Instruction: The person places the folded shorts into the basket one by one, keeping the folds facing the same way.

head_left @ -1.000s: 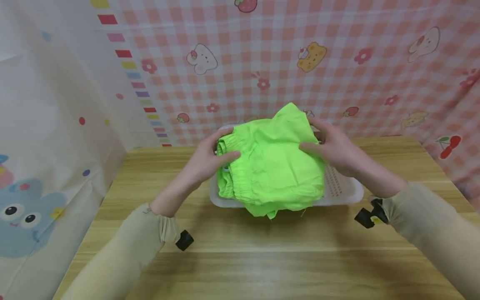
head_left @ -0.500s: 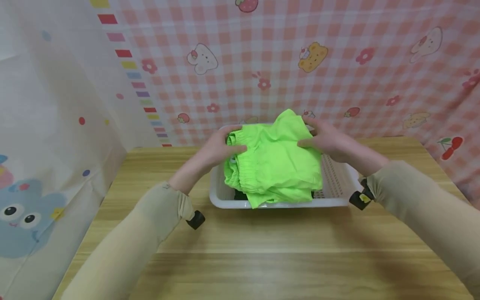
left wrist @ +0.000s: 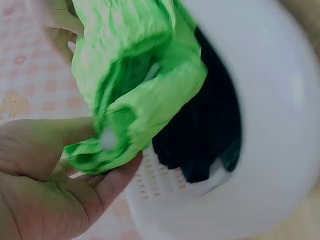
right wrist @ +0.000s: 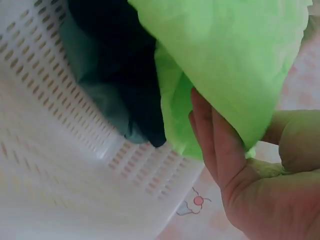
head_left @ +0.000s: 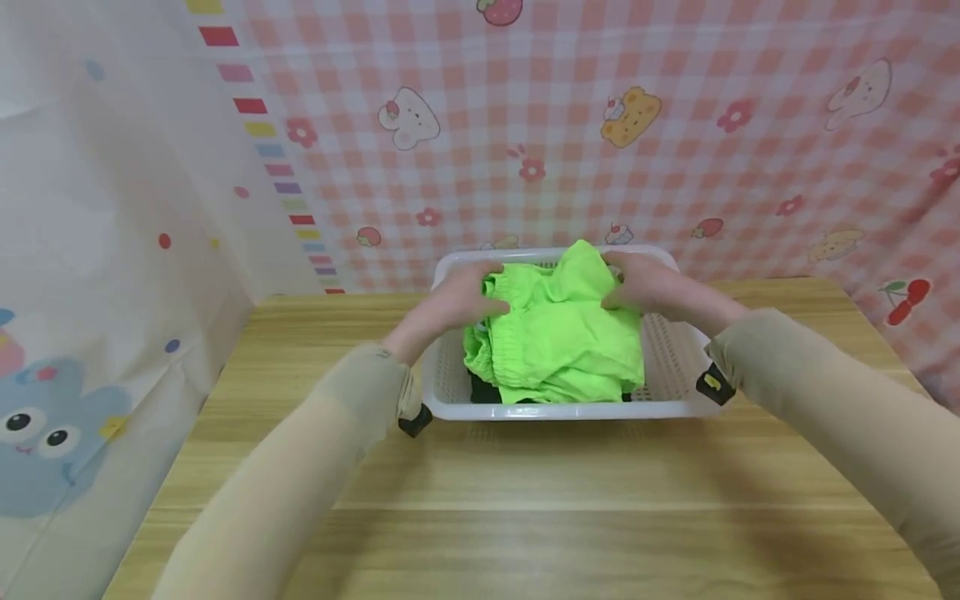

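Note:
Folded neon-green shorts [head_left: 566, 342] with an elastic waistband lie within the outline of a white plastic basket [head_left: 540, 412]. At the waistband end my left hand [head_left: 465, 298] grips the fabric between thumb and fingers, as the left wrist view shows around the green shorts [left wrist: 145, 100]. My right hand [head_left: 637, 282] pinches the opposite end, thumb on one side and fingers under the fold in the right wrist view. Beneath the shorts are dark clothes [left wrist: 205, 120] inside the basket; a dark teal piece [right wrist: 107, 105] shows there too. How many garments lie below cannot be told.
The basket stands on a wood-grain table [head_left: 525, 500] close to a pink checked cloth [head_left: 495, 125] hanging behind. A white patterned cloth [head_left: 97, 208] hangs on the left. The basket walls are perforated with small slots.
Both hands have lowered the green shorts into the basket, away from its front rim. The left hand has shifted right; the front rim and dark clothes below now show.

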